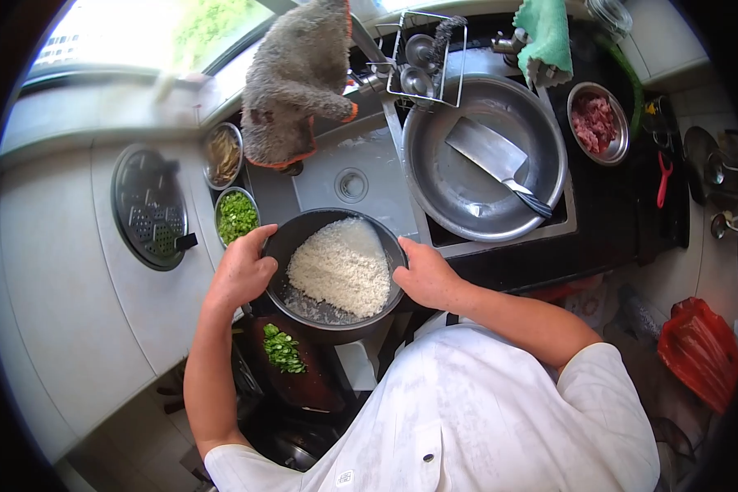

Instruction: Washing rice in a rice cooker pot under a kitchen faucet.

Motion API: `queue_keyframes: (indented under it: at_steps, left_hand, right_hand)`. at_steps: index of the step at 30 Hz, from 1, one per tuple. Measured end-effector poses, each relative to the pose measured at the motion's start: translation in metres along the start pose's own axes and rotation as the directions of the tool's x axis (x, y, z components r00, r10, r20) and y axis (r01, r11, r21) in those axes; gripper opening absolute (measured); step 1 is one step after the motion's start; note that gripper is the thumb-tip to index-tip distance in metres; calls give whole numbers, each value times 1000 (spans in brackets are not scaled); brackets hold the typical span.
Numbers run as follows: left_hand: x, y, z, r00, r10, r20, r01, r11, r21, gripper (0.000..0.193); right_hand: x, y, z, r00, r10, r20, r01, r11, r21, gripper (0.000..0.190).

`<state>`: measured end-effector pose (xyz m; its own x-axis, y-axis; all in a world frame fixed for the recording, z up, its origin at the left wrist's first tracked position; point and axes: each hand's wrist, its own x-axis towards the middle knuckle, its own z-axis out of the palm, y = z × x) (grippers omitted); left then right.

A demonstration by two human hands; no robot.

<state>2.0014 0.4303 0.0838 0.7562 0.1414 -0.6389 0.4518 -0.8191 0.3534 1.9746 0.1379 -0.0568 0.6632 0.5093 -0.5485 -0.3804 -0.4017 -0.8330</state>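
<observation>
Both my hands grip the rim of a dark round pot point(275, 295) from opposite sides. My left hand point(243, 267) is on its left edge and my right hand point(427, 273) on its right edge. White rice point(341, 270) lies heaped in the pot, with cloudy water gathered along its far right side. The pot is over the near edge of the grey sink point(320, 181); whether it rests on anything is hidden. Just beyond my left hand stands a metal bowl of chopped green vegetable point(237, 216).
A cleaver point(489, 154) lies in a large steel basin point(424, 203) right of the sink. Minced meat point(593, 123) fills a bowl farther right. Chopped greens point(283, 349) sit on a dark cutting board point(301, 390). A grey mitt-shaped cloth point(298, 86) hangs over the sink beside a wire rack point(461, 61).
</observation>
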Motion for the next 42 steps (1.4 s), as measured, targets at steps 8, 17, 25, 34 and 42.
queue_keyframes:
  at_steps: [8, 17, 25, 34, 42]
  left_hand:
    - [-56, -60, 98, 891, 39, -451, -134, 974, -180, 60]
    - [-56, -89, 191, 783, -134, -608, -236, 840, -489, 56]
    - [-73, -69, 190, 764, -177, -620, -135, 897, -422, 57]
    - [-72, -45, 158, 760, 305, -574, -8, 887, 461, 40]
    - [-55, -48, 138, 776, 412, -478, -96, 826, 556, 8]
  right_hand:
    - [-18, -29, -15, 971, -223, -91, 179, 920, -349, 54]
    - [-18, -20, -16, 937, -347, -26, 272, 777, -568, 46]
    - [-17, -15, -18, 929, -369, 12, 299, 731, -613, 44]
    - [-21, -13, -17, 934, -356, 21, 287, 715, -637, 43]
    - [-21, -19, -17, 940, -341, 16, 276, 730, -625, 43]
